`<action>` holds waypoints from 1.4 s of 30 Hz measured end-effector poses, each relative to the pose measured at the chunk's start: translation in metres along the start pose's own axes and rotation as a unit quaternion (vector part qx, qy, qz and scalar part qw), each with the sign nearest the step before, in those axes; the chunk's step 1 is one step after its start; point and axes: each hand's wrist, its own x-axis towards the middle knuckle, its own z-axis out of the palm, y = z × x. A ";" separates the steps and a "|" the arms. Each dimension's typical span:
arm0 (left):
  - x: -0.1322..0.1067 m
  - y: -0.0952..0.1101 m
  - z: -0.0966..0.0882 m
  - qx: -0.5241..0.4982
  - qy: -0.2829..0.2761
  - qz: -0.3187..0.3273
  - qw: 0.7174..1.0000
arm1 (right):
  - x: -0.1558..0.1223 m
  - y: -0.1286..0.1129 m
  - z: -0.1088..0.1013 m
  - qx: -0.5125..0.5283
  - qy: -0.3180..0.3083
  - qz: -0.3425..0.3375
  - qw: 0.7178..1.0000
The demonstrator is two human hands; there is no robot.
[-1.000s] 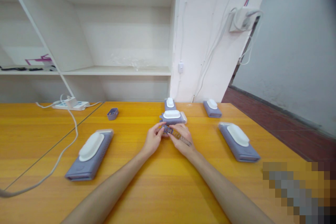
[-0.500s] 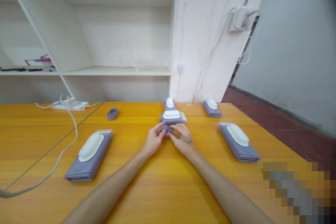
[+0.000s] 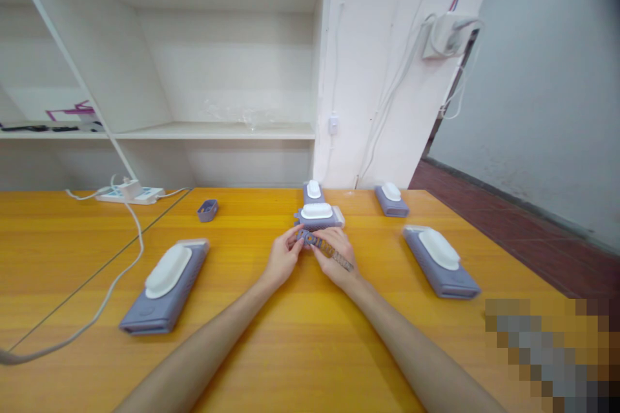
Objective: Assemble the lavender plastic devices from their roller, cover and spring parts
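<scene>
Near the middle of the table, my two hands meet around a jointed strip (image 3: 325, 248). It is grey-purple at its left end and paler, see-through-looking segments run down to the right. My left hand (image 3: 281, 259) pinches the grey-purple end between thumb and fingers. My right hand (image 3: 336, 251) is closed on the strip further along, and the tail lies over the back of that hand toward the wrist. Just beyond my fingers is a grey-purple case with a white oval top (image 3: 317, 211), lying crosswise. Exactly what the strip is cannot be made out.
Similar grey-purple cases with white tops stand at the left (image 3: 167, 284), right (image 3: 438, 258), back right (image 3: 391, 199) and back centre (image 3: 314, 190). A small open grey-purple cup (image 3: 208, 210) sits back left. A power strip (image 3: 130, 192) trails a white cable (image 3: 138, 245) across the left side.
The strip has turned slightly in my fingers, so its segments show more plainly. My hands stay in almost the same place, and the cases have not moved.
</scene>
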 end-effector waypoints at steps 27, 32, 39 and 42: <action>-0.001 0.001 0.001 0.019 0.003 0.014 1.000 | 0.000 0.000 0.000 -0.021 -0.008 0.011 1.000; -0.001 0.003 0.002 0.013 0.004 0.004 1.000 | -0.001 0.002 0.000 -0.023 -0.012 0.005 1.000; -0.001 0.000 0.002 0.005 -0.016 0.010 1.000 | -0.001 0.003 0.001 -0.021 -0.019 0.017 0.999; 0.000 -0.001 0.001 0.003 -0.021 0.008 1.000 | -0.001 0.003 0.001 -0.019 -0.022 0.022 0.999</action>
